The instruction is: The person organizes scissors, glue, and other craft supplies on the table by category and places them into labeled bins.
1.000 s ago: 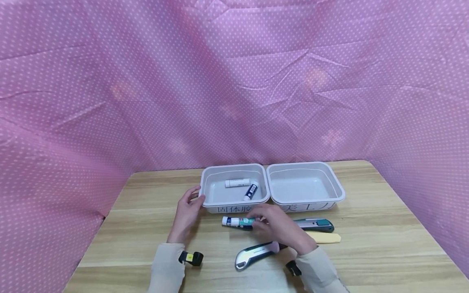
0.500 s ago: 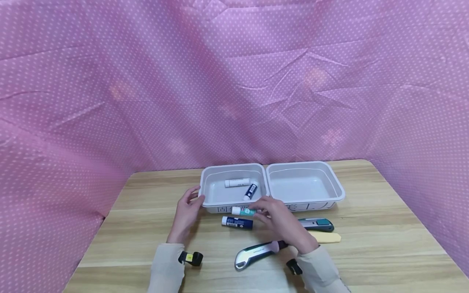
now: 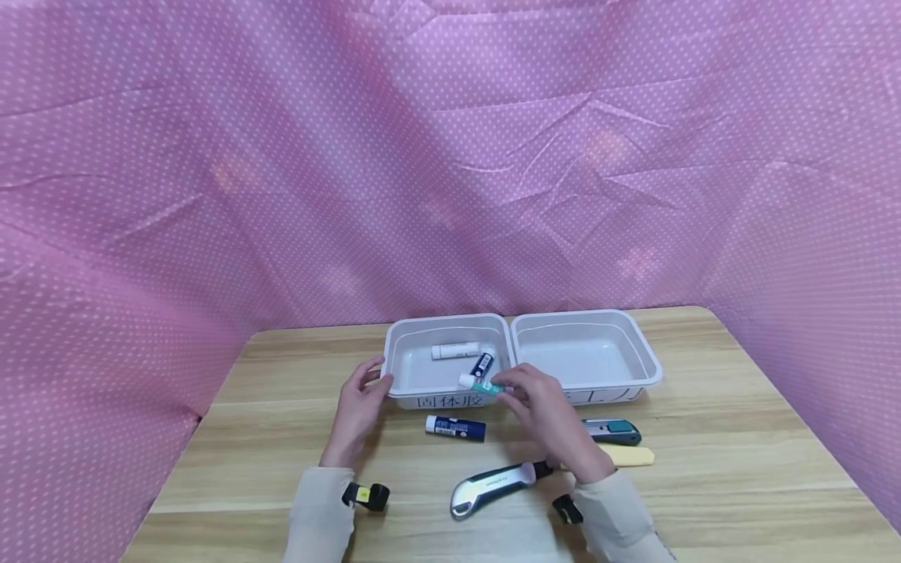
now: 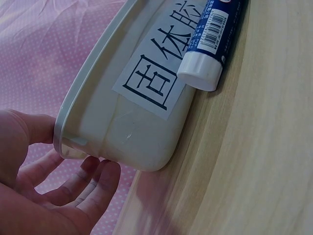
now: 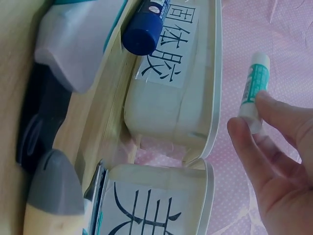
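My right hand pinches a green-and-white glue stick between thumb and fingertips, over the front right of the left white tray. In the right wrist view that glue stick is held above rim height, white cap pointing away from the palm. My left hand grips the left end of the same tray; in the left wrist view its thumb is at the rim and its fingers are below. Inside the tray lie a white glue stick and a dark blue one. Another blue glue stick lies on the table in front.
A second white tray stands to the right, nothing visible inside it. Nearer me lie a silver-and-black utility knife, a teal-and-grey cutter and a yellow-handled one, partly hidden by my right arm. Pink dotted cloth hangs behind.
My right hand has lifted the green-and-white glue stick from beside the blue one on the table, up and away from me to over the left tray. The left hand stays at the tray's end.
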Demonstrator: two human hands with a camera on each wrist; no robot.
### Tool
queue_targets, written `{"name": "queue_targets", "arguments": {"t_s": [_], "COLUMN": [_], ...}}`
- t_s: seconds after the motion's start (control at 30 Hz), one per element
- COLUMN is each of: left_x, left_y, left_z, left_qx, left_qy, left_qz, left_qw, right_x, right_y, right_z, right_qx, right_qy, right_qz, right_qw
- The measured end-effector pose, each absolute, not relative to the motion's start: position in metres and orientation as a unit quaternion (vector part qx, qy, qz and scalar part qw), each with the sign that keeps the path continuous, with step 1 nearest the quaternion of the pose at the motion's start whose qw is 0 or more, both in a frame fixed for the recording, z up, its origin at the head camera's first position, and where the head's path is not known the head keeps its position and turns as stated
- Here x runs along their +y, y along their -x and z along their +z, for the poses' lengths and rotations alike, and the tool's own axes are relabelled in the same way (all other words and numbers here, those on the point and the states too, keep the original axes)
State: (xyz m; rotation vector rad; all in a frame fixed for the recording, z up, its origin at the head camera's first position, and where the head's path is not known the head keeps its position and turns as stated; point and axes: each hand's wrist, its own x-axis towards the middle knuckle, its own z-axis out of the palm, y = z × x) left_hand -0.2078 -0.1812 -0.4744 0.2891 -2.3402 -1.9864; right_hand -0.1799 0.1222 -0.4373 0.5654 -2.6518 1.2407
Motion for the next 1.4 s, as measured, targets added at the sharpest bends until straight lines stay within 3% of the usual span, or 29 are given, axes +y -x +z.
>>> {"name": "queue_targets", "arguments": {"t_s": [0.3, 1.4], "left_x": [-0.1820, -0.1791], "left_y": [0.2079, 0.2066], "left_z": [-0.4736, -0.4721], "left_qx": [-0.758, -0.743], "left_qy": [-0.094, -0.087], "left_qz": [-0.645, -0.663], "left_qw": [0.023, 0.036], "right_x": [0.1270, 0.1272], "right_y": [0.1834, 0.1835], "right_z": [-0.4359, -0.4401], "right_qx": [-0.888, -0.912], "right_qy": [-0.168, -0.123], "right_qz": [0.411, 0.375], "right_qw": [0.121, 0.108]}}
